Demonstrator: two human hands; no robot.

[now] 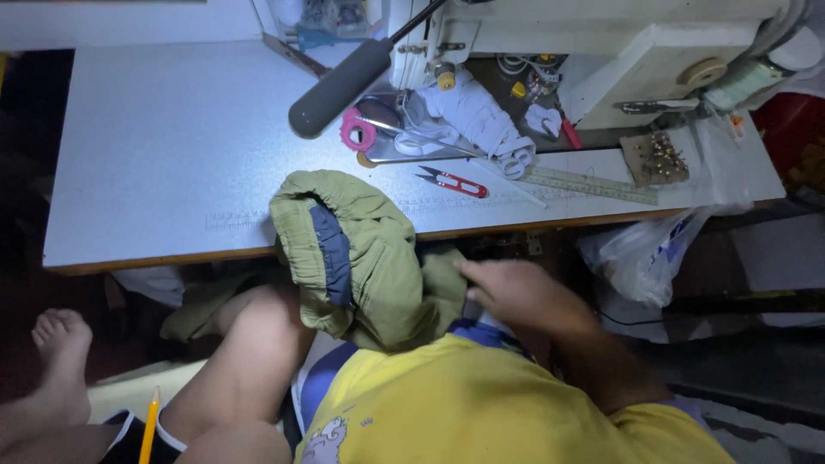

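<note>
grey table (155,146); right hand (514,290) on green garment (361,258).

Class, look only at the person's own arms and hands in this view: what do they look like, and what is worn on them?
Only the right hand shows clearly: bare, with no glove, ring or watch visible, and a bare forearm up to the short sleeve of a yellow T-shirt. The left hand cannot be made out; it seems hidden by the olive-green garment.

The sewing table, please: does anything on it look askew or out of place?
The olive-green garment hangs half off the table's front edge into the person's lap, with the right hand resting on it. Scissors, red thread snips and a ruler lie jumbled beside the sewing machine.
</note>
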